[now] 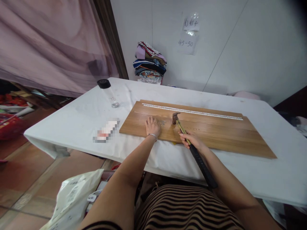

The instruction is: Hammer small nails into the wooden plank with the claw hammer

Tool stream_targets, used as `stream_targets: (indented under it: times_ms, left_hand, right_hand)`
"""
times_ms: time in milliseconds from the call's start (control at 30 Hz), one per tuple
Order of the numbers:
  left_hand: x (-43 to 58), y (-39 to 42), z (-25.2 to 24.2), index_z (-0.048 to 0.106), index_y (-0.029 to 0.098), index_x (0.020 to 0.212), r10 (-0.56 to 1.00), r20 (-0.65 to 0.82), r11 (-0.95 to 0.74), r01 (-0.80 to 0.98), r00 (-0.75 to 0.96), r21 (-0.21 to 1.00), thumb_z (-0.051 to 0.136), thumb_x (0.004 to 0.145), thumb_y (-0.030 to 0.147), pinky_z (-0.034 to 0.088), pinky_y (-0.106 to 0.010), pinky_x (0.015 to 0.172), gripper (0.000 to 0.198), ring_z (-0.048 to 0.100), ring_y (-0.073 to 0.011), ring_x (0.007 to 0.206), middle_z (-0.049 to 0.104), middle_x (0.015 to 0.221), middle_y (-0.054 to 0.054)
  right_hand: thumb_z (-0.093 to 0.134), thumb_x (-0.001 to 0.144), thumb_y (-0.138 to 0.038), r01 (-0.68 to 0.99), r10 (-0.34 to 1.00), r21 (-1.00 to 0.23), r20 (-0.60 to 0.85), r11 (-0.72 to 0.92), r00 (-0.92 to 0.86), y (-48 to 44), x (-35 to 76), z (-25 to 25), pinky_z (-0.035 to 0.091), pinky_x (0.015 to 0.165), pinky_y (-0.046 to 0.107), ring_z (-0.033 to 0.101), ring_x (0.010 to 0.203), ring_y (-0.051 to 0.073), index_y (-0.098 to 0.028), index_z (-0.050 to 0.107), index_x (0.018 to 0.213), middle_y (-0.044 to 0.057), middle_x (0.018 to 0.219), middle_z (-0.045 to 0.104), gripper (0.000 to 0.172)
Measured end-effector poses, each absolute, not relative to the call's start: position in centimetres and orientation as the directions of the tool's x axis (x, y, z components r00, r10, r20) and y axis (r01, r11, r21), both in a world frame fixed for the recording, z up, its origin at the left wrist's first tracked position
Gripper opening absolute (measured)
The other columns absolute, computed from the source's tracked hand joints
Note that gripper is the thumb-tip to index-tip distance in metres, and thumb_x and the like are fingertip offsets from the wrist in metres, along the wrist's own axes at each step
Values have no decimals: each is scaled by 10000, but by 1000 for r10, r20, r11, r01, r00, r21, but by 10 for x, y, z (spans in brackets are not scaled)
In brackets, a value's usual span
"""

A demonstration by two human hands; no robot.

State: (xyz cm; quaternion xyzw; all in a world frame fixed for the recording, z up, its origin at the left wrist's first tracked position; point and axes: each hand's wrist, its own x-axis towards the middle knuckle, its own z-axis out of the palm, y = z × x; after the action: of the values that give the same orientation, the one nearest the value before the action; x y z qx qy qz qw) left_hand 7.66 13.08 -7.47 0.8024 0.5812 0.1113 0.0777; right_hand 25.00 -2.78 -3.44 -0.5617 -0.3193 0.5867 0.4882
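A long wooden board (216, 134) lies on a white table (79, 118). My right hand (192, 140) grips the handle of a hammer (182, 127) high up; the hammer's head rests on the board. My left hand (152, 126) lies on the board with its fingers curled over a small pile of nails (162, 122). Whether it holds one is hidden. A row of small nail marks shows on the board to the right of the hammer.
A clear bottle with a black cap (108, 92) stands at the table's left. A white and red pack (106, 131) lies near the board's left end. Folded clothes (150, 62) are stacked by the wall. A plastic bag (74, 198) sits on the floor.
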Motion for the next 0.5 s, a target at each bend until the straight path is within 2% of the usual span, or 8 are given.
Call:
stream_targets:
  times_ms: [200,500]
  left_hand:
    - [76,131,-75,685,115,1391,942,113,-334,912,316,238,383,1051,269,341,-551,1280,480,448,-352,1555,557,1622,-207]
    - [76,132,-78,673,113,1425,947,102,-320,918,304,234,354,1067,268,331,-522,1293,504,433,-342,1571,534,1653,-179]
  right_hand:
    - [856,674,-471,-208,937,-927,-337,-312,97,-29,250,-37,305,343,207,395,403,64,-219,609,991,-100,610,517,474]
    - [853,670,-455,-221,935,-924,-340,-311,106,-28,250,-38,310,339,203,392,396,63,-226,612,980,-100,606,515,455]
